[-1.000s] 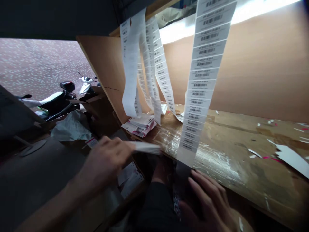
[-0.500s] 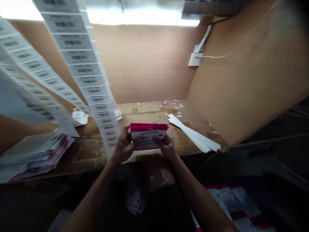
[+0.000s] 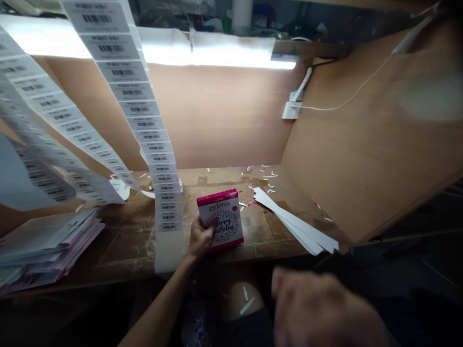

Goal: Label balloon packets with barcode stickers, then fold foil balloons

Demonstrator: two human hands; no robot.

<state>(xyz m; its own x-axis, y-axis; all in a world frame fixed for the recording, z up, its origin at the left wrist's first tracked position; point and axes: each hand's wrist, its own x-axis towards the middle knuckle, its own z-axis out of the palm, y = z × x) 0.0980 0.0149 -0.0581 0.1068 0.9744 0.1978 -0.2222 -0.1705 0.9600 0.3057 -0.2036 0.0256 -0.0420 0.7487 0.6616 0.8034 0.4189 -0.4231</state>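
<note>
My left hand grips a white and pink packet printed "primo" and "happy birthday". Its thumb lies across the front, and the packet stands upright above the table's front edge, tilted slightly. More than one pink edge shows at its top, so it may be several packets together. My right hand is off the packet, low and close to the camera at the right. Motion blur smears it, so its fingers cannot be made out. Just left of the packet hangs a long strip of barcode labels.
More label strips hang at the left, above a stack of flat packets. White paper strips lie on the table at right, with paper scraps behind. Cardboard-coloured panels enclose the back and right, with a socket and cable.
My right hand has let go of the packet and swung down to the right, toward the camera. The left hand now holds the packet alone, turned more upright. The view has tilted up slightly.
</note>
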